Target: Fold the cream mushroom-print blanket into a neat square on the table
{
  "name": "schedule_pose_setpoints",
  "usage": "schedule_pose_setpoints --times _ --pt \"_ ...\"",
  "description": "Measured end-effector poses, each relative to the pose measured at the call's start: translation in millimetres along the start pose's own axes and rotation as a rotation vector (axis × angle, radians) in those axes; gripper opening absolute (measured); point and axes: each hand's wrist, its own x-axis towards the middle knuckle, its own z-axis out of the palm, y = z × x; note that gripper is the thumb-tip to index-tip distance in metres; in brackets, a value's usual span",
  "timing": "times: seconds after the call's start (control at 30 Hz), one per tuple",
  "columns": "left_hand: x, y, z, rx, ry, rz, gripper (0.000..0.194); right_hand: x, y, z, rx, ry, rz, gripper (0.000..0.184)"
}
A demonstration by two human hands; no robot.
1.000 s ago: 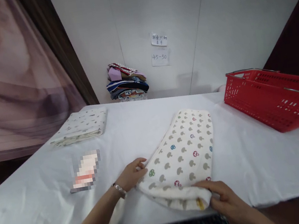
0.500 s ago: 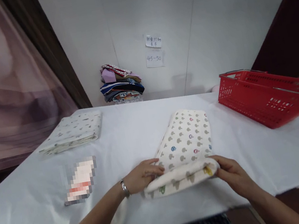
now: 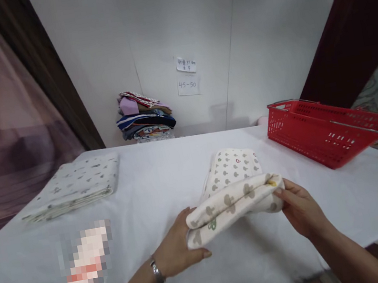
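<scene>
"What do I have in the two hands?"
"One soft, thick mushroom-print cloth (image 3: 235,199), its near end doubled into a rounded fold. I see the left hand (image 3: 177,245) cupping one end of that fold, thumb low; the right hand (image 3: 303,207) pinches the other."
"And around the grip?"
"I count one flat folded sheet (image 3: 76,182) to its left, one perforated red basket (image 3: 321,131) to its right, one layered fabric pile (image 3: 147,117) beyond."

There are two hands (image 3: 174,251) (image 3: 304,209), two printed cloths (image 3: 231,202) (image 3: 76,182) (plus one stack (image 3: 147,118)), one basket (image 3: 306,136) and two notes (image 3: 185,65) (image 3: 189,85).
</scene>
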Motion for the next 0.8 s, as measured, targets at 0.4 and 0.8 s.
schedule_pose_setpoints --times 0.4,0.8 --pt "9.3 9.5 -7.1 -0.037 0.068 0.085 0.033 -29.6 0.8 -30.9 -0.088 -0.131 0.117 0.027" --pt "104.8 28.9 -13.0 -0.685 0.033 -0.295 0.048 36.1 -5.9 -61.7 0.022 -0.022 0.18 0.033"
